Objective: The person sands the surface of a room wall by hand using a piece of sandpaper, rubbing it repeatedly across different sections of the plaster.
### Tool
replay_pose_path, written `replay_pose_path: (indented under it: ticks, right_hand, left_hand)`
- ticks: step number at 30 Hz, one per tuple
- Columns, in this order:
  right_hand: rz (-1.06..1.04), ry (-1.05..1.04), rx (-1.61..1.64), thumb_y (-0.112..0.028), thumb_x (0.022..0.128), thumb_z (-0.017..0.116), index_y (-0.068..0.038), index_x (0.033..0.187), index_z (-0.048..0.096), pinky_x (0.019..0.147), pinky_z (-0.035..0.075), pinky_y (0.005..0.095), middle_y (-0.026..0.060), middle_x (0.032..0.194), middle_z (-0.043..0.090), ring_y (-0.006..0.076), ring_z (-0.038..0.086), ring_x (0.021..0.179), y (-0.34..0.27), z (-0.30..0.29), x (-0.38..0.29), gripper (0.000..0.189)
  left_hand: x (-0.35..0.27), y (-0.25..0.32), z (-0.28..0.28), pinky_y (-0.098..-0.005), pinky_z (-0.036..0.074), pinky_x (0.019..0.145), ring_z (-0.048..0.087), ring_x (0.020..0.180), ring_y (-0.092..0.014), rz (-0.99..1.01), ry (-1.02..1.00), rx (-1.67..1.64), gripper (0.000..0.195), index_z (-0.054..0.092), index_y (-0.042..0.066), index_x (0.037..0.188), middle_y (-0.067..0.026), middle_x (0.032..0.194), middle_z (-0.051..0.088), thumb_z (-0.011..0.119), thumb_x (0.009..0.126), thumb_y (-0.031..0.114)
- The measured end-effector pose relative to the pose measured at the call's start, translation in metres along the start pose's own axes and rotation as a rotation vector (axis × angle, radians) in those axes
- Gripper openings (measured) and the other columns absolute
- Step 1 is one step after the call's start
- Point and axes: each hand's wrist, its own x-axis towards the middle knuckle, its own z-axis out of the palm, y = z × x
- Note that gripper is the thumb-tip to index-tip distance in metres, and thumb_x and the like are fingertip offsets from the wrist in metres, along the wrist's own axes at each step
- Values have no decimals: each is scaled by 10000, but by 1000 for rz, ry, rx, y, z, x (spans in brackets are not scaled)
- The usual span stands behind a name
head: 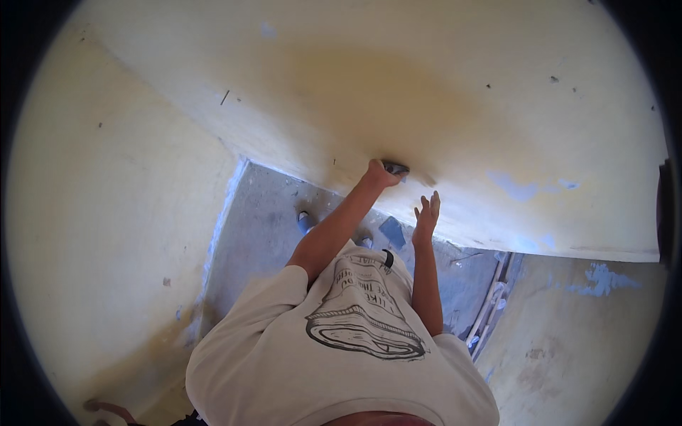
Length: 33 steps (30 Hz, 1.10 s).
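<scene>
My left hand (381, 173) is up against the pale yellow wall (373, 101) in front of me, its fingers around a small dark hand-held object (396, 168). The hand partly hides that object, and I cannot tell its exact kind. To the right, my right hand (427, 212) is raised near the same wall with fingers apart and nothing in it. Whether its fingertips touch the wall is unclear.
Below lies a grey concrete floor (256, 213) with a flat blue-grey piece (392, 232) near my feet. Long poles (487, 311) lie along the right wall. Another person's hand (93, 406) is at the left wall (106, 213). A dark object (665, 213) stands at the right edge.
</scene>
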Motion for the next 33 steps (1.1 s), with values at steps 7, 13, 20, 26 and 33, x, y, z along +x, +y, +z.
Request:
replay_pose_path:
  ticks: [7, 13, 20, 26, 33]
  right_hand:
    - [-52, 107, 9, -203, 919, 525, -126, 1425, 342, 1025, 361, 421, 101, 1497, 280, 243, 339, 1331, -10, -43, -6, 543]
    - [14, 141, -41, -179, 932, 495, -117, 1449, 249, 1020, 364, 437, 153, 1479, 282, 281, 364, 1309, 11, -29, -9, 575]
    - [-54, -24, -78, -180, 932, 514, -114, 1459, 210, 1026, 364, 462, 179, 1482, 246, 310, 362, 1305, 14, 20, 2, 612]
    - [-298, -96, -315, -225, 941, 508, -83, 1472, 173, 1082, 283, 482, 207, 1512, 158, 349, 247, 1370, 30, 63, 3, 644]
    - [-880, -210, -648, -251, 937, 510, -2, 1474, 117, 1131, 108, 511, 240, 1538, 2, 405, 35, 1424, -37, 194, -87, 711]
  left_hand:
    - [24, 175, -57, -352, 354, 1040, 465, 1187, -200, 575, 113, -201, 613, 386, 99, 1359, -57, 1347, 465, 440, 912, 517]
    - [56, 79, -64, -311, 288, 1076, 380, 1265, -179, 884, 272, -17, 583, 277, 97, 1438, -35, 1438, 362, 378, 978, 441]
    - [20, -23, -61, -341, 427, 919, 500, 1086, -162, 430, 241, -275, 506, 434, 193, 1332, 31, 1248, 517, 390, 954, 525]
    - [18, 242, -109, -372, 262, 1107, 354, 1308, -241, 898, 299, -192, 646, 299, 85, 1444, -86, 1462, 348, 277, 979, 533]
    - [50, 116, -185, -299, 132, 1141, 140, 1421, -231, 889, 621, 514, 615, 125, 9, 1478, -127, 1550, 136, 236, 1026, 411]
